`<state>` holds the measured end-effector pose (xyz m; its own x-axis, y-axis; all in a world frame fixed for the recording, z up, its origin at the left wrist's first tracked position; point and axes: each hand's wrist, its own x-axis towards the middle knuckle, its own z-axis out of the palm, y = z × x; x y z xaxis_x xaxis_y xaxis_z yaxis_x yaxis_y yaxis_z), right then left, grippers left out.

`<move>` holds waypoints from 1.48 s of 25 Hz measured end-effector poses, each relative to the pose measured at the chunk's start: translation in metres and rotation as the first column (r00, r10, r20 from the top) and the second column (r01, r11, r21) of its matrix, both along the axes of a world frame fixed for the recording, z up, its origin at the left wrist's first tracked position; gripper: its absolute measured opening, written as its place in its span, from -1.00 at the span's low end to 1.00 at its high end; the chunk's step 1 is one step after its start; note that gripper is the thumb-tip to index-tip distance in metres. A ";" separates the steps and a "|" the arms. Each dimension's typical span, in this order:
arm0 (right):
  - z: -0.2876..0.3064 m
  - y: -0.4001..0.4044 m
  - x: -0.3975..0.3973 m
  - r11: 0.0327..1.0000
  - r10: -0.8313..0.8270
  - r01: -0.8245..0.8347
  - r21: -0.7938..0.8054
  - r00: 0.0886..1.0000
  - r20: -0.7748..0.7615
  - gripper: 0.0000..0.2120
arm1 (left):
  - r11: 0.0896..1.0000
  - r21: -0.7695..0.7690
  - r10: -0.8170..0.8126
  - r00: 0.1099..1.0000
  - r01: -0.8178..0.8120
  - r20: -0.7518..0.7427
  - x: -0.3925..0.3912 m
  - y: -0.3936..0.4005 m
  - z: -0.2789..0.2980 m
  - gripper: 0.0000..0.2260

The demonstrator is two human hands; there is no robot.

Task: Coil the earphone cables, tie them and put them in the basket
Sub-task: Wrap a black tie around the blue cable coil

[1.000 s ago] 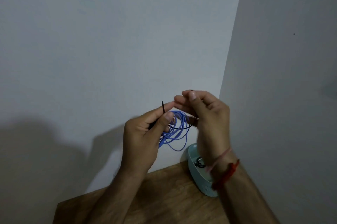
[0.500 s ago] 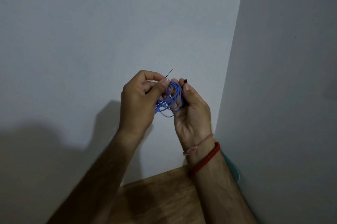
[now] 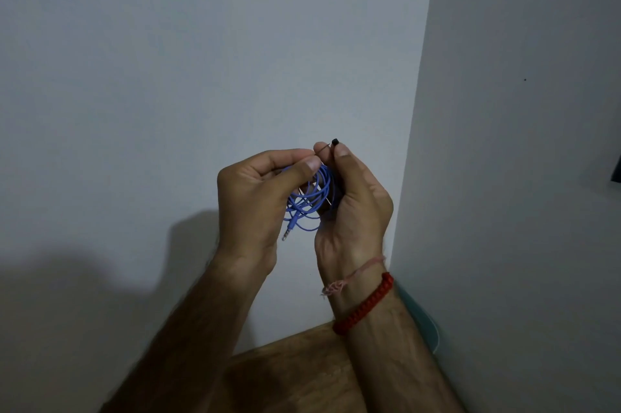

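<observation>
Against pale walls, two hands (image 3: 248, 197) (image 3: 356, 207) grip one blue cable coil (image 3: 311, 201).

Plain indoor room corner: two bare painted walls (image 3: 201, 76) meet above a wooden table (image 3: 295, 375).

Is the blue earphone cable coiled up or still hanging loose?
Coiled: the blue earphone cable sits in loops between the left hand and right hand, plug dangling.

Head camera looks forward, close on hands before a wall corner (image 3: 416, 143).
</observation>
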<state>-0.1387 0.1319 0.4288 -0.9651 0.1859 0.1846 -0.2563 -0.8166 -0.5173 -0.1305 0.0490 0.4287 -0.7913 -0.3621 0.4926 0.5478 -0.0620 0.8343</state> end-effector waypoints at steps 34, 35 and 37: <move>0.012 0.021 0.009 0.990 0.123 -0.126 -0.055 0.991 -0.055 -0.92 | 1.000 0.027 -0.006 1.000 0.006 0.003 0.016 0.023 0.019 -0.92; 0.011 0.020 0.009 0.991 0.118 -0.121 -0.050 0.991 -0.056 -0.91 | 1.000 0.030 -0.006 1.000 0.006 0.000 0.016 0.024 0.019 -0.92; 0.011 0.020 0.008 0.993 0.105 -0.108 -0.044 0.993 -0.056 -0.91 | 0.999 0.047 -0.004 1.000 0.004 -0.003 0.017 0.025 0.019 -0.91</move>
